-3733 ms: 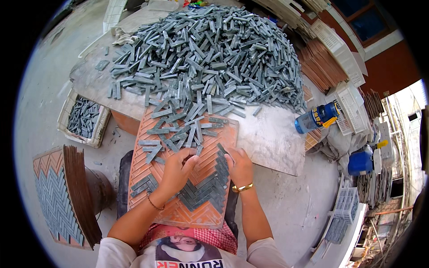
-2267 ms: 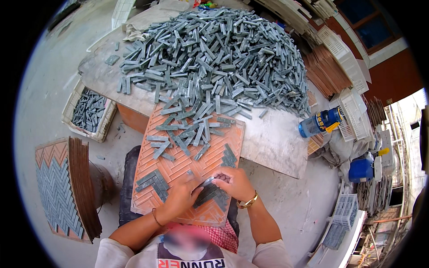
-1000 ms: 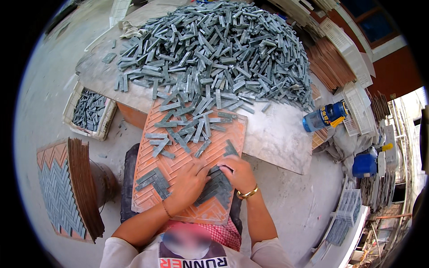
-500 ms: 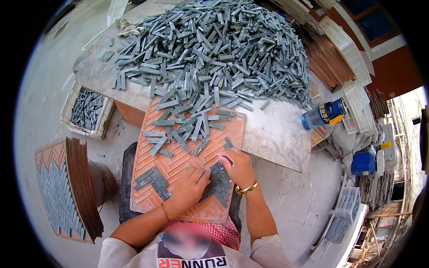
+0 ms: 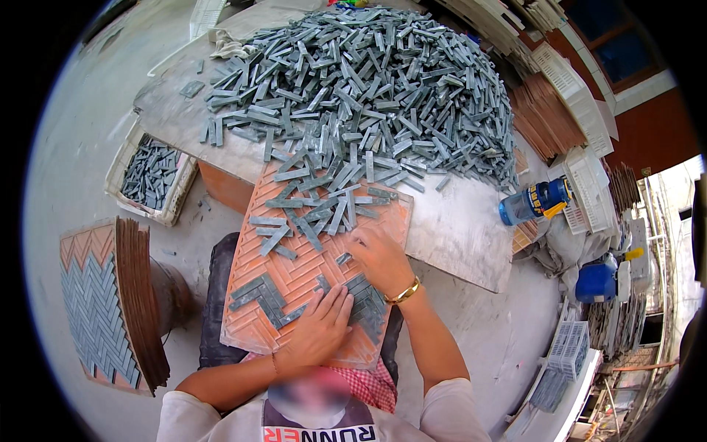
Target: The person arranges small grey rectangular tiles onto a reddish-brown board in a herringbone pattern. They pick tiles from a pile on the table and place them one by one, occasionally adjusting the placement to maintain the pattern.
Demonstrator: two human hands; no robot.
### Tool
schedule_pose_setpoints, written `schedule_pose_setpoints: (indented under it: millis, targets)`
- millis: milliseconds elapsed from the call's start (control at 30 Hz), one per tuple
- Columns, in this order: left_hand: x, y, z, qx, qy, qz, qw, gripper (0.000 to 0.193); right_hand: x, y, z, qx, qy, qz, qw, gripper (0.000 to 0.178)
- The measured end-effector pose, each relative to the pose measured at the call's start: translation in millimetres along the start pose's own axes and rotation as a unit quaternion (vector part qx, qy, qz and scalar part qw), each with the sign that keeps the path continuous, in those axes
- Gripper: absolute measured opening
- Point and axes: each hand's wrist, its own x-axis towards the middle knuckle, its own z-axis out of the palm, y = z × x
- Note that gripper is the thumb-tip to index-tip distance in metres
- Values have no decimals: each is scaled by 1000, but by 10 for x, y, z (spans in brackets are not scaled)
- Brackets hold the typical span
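Note:
An orange-brown grooved herringbone template board [image 5: 247,247] lies tilted before me. Dark grey-green stone strips [image 5: 259,295] fill some of its slots, in a zigzag on the left and a block [image 5: 366,306] on the right. My left hand [image 5: 318,328] lies flat over the lower middle, its fingers stretched out and close together against the laid strips. Beside its index fingertip shows a short strip end [image 5: 322,283]. Above it, my right hand [image 5: 379,258] bends its fingers around a stone strip [image 5: 344,258], partly hidden beneath them. Loose strips [image 5: 317,214] cover the board's upper part.
Beyond the board, a big heap of stone strips [image 5: 383,96] covers the table [image 5: 460,221]. A blue bottle [image 5: 534,202] stands at its right edge. To the left are a white crate of strips [image 5: 151,180] and a stack of boards [image 5: 132,302]. White baskets [image 5: 567,350] stand right.
My right hand has moved up and left from the right-hand block to a loose strip on the board. My left hand's fingers have straightened. The whole view has shifted slightly.

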Motion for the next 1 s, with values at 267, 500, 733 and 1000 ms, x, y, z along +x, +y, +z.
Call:
schedule_pose_setpoints:
  millis: [267,500,733,1000]
  targets:
    - [-33,-2,87,-14,-1,-7,1000,66,-251,48,-137,50,-93,39,994,22]
    - [-16,-1,-1,-34,-2,-20,999,68,-268,106,-64,123,-80,25,989,19]
    - [126,-16,-112,-59,-31,-46,997,75,-194,177,-122,182,-55,69,979,16]
    - [181,-67,35,-12,-62,-56,996,87,-107,276,-183,167,49,132,976,12]
